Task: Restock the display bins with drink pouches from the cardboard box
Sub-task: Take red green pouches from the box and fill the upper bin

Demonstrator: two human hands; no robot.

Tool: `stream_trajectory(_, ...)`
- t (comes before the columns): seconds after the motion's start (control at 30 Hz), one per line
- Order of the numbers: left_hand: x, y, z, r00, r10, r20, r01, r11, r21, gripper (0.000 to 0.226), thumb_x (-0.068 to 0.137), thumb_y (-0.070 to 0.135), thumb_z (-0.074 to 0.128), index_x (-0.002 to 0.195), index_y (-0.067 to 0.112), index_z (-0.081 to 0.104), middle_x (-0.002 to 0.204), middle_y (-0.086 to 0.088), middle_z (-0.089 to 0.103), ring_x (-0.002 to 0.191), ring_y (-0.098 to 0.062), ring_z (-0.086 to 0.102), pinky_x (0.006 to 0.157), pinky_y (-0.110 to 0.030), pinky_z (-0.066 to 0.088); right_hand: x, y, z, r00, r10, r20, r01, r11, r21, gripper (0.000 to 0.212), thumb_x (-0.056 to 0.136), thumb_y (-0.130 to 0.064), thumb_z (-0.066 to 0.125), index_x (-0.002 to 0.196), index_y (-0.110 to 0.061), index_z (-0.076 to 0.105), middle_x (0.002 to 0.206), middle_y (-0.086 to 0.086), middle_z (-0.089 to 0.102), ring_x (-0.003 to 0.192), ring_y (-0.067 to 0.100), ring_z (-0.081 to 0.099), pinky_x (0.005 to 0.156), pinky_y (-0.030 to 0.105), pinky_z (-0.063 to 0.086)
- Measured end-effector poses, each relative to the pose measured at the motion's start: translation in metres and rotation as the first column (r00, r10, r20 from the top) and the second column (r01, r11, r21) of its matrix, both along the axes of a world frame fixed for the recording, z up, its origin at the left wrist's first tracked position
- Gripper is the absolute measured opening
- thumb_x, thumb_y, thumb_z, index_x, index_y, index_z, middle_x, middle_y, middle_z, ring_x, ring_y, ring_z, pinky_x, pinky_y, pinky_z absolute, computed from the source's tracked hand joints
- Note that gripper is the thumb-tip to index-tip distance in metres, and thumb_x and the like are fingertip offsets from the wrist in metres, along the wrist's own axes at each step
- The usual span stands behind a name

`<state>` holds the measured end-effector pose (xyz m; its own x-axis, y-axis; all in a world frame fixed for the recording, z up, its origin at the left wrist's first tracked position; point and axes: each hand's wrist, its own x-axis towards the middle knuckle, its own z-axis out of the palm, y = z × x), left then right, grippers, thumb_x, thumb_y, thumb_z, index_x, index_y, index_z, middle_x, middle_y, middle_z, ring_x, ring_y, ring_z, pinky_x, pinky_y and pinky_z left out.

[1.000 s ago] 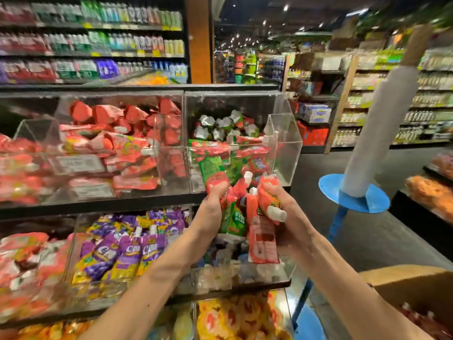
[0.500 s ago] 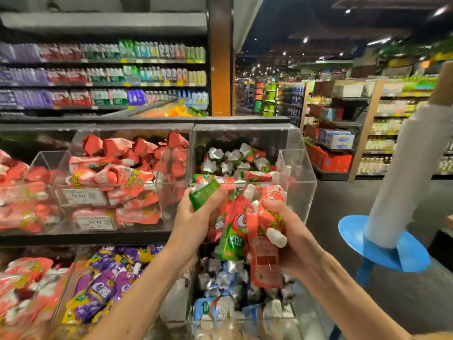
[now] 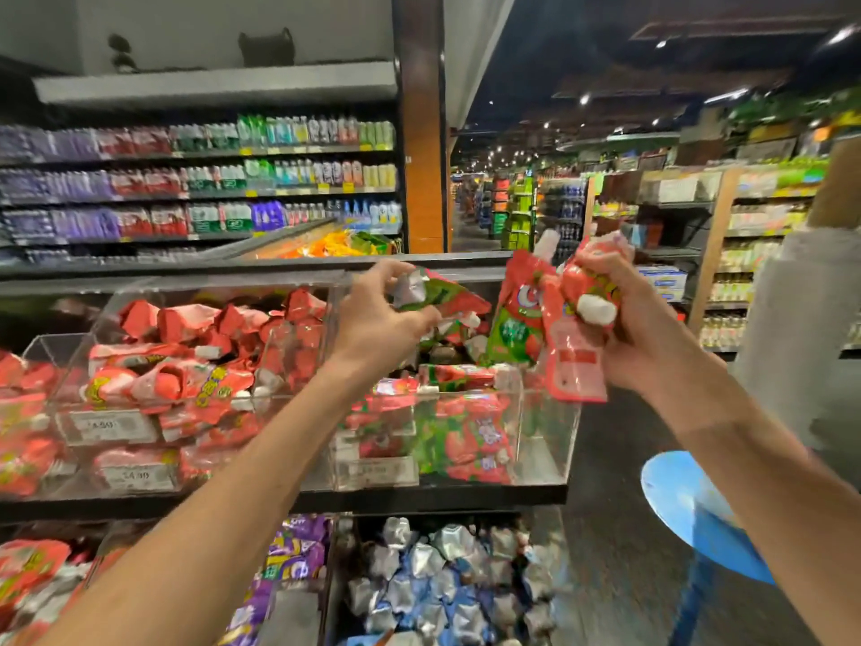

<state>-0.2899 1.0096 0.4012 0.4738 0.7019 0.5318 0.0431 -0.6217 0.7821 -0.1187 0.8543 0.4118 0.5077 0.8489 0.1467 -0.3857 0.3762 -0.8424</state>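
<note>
Pouch (image 3: 440, 293) pinched in the fingers of my left hand (image 3: 379, 319) now hangs over the clear upper bin (image 3: 543, 431), pulled away from the bunch (image 3: 536, 328) clenched in my right hand's (image 3: 624, 319) curled fingers beside it, so I judge the drop comes next.

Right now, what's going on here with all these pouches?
A person is restocking a store display. Their left hand holds one red-and-green pouch above the clear bin at the right end of the upper shelf, which already holds similar pouches. Their right hand has a bunch of pouches in its grip, raised over that bin's right edge and not yet put in. The neighbouring bin is full of red pouches.
</note>
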Motion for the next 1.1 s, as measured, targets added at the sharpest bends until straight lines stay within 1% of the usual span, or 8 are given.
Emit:
stream_trajectory(0.2,0.077,0.014,-0.012,0.991,-0.085,-0.104,0.081,0.996,-0.042,0.049,0.070,0.036,0.088,0.110,0.021,0.064,0.106,0.004,0.066,0.099,-0.014,0.062,0.086,-0.029,0.052,0.037,-0.011,0.023,0.990,-0.140,0.024,0.139,0.990,0.010,0.051,0.094,-0.031,0.054,0.046,-0.021,0.069,0.057,-0.005,0.065,0.051,0.010,0.065,0.053,0.024,0.055)
stream_trajectory(0.43,0.111,0.018,-0.030,0.986,-0.138,-0.098,0.131,0.988,-0.079,0.029,0.093,0.032,0.055,0.115,0.019,0.068,0.107,0.006,0.068,0.092,-0.007,0.062,0.073,-0.014,0.048,0.058,-0.015,0.009,0.982,-0.185,-0.024,0.183,0.980,-0.083,0.021,0.091,-0.034,0.059,0.077,-0.019,0.062,0.064,-0.001,0.067,0.053,0.013,0.065,0.052,0.025,0.055)
stream_trajectory(0.6,0.133,0.035,-0.040,0.968,-0.197,-0.157,0.170,0.971,-0.168,0.036,0.097,0.019,0.049,0.130,0.016,0.063,0.121,-0.003,0.068,0.108,-0.018,0.064,0.099,-0.039,0.051,0.061,-0.009,0.007,0.983,-0.185,-0.013,0.183,0.977,-0.110,0.019,0.090,-0.035,0.060,0.084,-0.017,0.063,0.066,0.001,0.068,0.055,0.013,0.066,0.051,0.026,0.055)
stream_trajectory(0.73,0.153,0.037,-0.050,0.890,-0.404,-0.210,0.293,0.861,-0.416,0.038,0.102,0.017,0.040,0.132,0.007,0.060,0.133,-0.008,0.061,0.125,-0.021,0.054,0.109,-0.035,0.041,0.063,-0.005,0.009,0.986,-0.167,-0.007,0.165,0.979,-0.118,0.019,0.088,-0.036,0.063,0.088,-0.017,0.064,0.071,0.000,0.069,0.060,0.014,0.067,0.055,0.027,0.055)
stream_trajectory(0.83,0.157,0.035,-0.045,0.872,-0.464,-0.157,0.285,0.742,-0.606,0.035,0.106,0.027,0.032,0.112,0.009,0.062,0.123,-0.004,0.063,0.118,-0.020,0.057,0.104,-0.031,0.041,0.063,-0.002,0.009,0.987,-0.158,0.002,0.157,0.979,-0.130,0.019,0.088,-0.036,0.062,0.085,-0.017,0.063,0.068,0.000,0.069,0.058,0.014,0.067,0.057,0.028,0.053)
stream_trajectory(0.9,0.154,0.039,-0.038,0.845,-0.471,-0.254,0.250,0.767,-0.591,0.041,0.106,0.032,0.029,0.103,0.009,0.063,0.125,-0.006,0.064,0.118,-0.021,0.058,0.109,-0.035,0.039,0.061,0.000,0.008,0.988,-0.152,-0.005,0.150,0.979,-0.137,0.021,0.089,-0.035,0.061,0.082,-0.016,0.063,0.066,0.001,0.068,0.055,0.014,0.066,0.055,0.028,0.054)
stream_trajectory(1.0,0.142,0.046,-0.032,0.790,-0.510,-0.339,0.260,0.781,-0.568,0.051,0.107,0.037,0.027,0.114,0.003,0.064,0.135,-0.011,0.060,0.127,-0.023,0.054,0.112,-0.036,0.037,0.054,0.004,0.007,0.989,-0.146,-0.006,0.144,0.980,-0.139,0.022,0.091,-0.034,0.060,0.080,-0.016,0.062,0.062,0.002,0.068,0.052,0.015,0.066,0.054,0.028,0.053)
stream_trajectory(1.1,0.130,0.045,-0.023,0.821,-0.471,-0.322,0.281,0.825,-0.491,0.047,0.107,0.036,0.027,0.108,0.009,0.066,0.132,-0.012,0.062,0.124,-0.026,0.056,0.111,-0.042,0.041,0.046,0.011,0.006,0.991,-0.132,0.001,0.130,0.980,-0.147,0.022,0.092,-0.035,0.058,0.082,-0.016,0.061,0.061,0.003,0.068,0.050,0.015,0.066,0.063,0.035,0.048)
